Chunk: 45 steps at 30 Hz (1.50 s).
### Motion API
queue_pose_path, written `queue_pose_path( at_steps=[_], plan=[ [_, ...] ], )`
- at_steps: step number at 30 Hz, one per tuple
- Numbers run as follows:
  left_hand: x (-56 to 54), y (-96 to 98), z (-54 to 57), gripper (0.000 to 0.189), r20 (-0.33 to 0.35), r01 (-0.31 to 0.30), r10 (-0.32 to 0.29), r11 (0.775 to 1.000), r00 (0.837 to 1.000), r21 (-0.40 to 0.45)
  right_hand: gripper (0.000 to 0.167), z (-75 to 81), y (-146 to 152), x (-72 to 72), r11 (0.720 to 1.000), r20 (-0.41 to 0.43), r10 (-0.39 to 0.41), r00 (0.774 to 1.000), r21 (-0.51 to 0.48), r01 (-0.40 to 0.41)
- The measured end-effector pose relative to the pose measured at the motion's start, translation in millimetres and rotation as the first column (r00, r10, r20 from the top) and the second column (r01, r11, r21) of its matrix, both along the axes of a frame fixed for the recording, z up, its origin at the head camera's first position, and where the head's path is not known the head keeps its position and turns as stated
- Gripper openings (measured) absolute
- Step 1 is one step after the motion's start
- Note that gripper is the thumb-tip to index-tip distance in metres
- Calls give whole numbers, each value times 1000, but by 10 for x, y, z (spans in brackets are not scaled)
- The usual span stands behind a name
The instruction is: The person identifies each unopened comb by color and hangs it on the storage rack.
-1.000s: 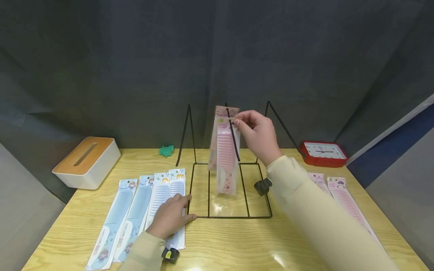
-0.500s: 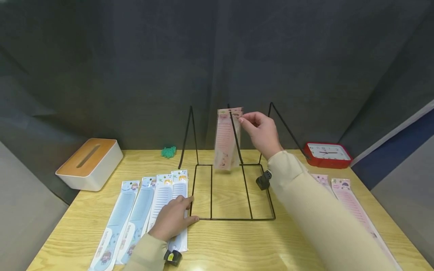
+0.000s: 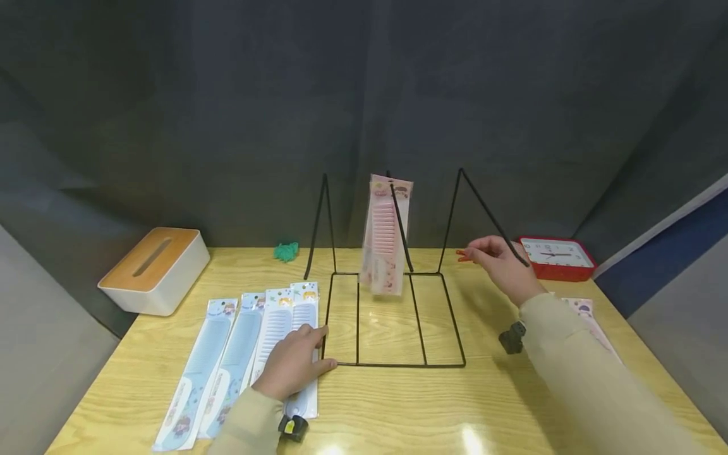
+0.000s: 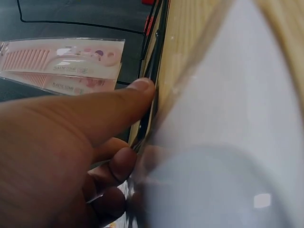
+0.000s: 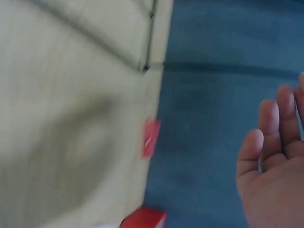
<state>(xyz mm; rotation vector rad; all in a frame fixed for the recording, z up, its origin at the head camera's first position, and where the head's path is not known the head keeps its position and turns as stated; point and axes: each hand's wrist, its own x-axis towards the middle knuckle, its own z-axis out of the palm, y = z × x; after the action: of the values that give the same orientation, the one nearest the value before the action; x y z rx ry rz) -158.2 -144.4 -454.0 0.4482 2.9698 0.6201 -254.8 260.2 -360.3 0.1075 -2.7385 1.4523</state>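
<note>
Gripping the wire rack point(image 3: 392, 364) at left, the left hand point(image 3: 291, 364) likely steadies the hung pink combs point(image 3: 382, 237); the right hand point(image 3: 503, 268) is relaxed, empty.

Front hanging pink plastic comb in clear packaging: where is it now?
In the head view, near centre: the front pink plastic comb hangs on the middle prong of the black wire rack, left of the bare right hand.

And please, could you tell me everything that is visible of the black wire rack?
The black wire rack looks metallic and thin. Its rectangular base, with two inner bars, lies on the table. Three raised prongs reach toward the front; pink comb packets hang from the middle one. The left hand holds its near left corner.
</note>
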Motion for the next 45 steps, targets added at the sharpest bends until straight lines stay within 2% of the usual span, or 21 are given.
queue_pose_path(
  at_steps=[4,7,13,16,20,24,27,30,34,37,41,45],
  plan=[
    [-8,-7,-3,74,-7,1,-1,1000,1000,-6,50,-156,319,72,999,58,-20,998,48,17],
    [-8,-11,-6,74,-9,0,0,1000,1000,-3,49,-267,532,103,995,79,-8,997,103,0],
    [-8,-4,-9,73,0,-3,3,1000,1000,5,50,-451,969,118,955,25,-29,999,295,20],
    [-11,-2,-6,73,1,-4,4,1000,1000,4,50,-519,1184,127,938,28,-52,998,345,39],
    [-19,-3,-2,73,1,1,-1,1000,1000,3,57,-584,1402,142,932,112,-110,988,356,64],
    [-22,-4,-3,73,3,5,-5,1000,1000,2,70,-666,1541,106,941,255,-169,952,327,80],
    [-19,-4,-2,73,6,4,-4,1000,1000,4,70,-755,1606,43,946,296,-185,937,313,88],
    [-11,-6,-3,73,7,-3,3,1000,1000,4,60,-861,1629,-17,938,268,-201,942,329,107],
    [-17,-2,-10,73,6,-7,7,1000,1000,3,47,-954,1644,-52,913,212,-233,949,384,138],
    [-16,0,-10,73,1,-8,8,1000,1000,4,42,-950,1636,-46,900,176,-250,952,404,162],
    [-10,0,-5,72,-6,-8,8,1000,1000,6,38,-901,1585,-12,908,145,-254,956,376,184],
    [-4,-6,-12,72,-10,-4,4,1000,1000,3,37,-817,1485,37,924,140,-228,964,342,169]
  ],
)
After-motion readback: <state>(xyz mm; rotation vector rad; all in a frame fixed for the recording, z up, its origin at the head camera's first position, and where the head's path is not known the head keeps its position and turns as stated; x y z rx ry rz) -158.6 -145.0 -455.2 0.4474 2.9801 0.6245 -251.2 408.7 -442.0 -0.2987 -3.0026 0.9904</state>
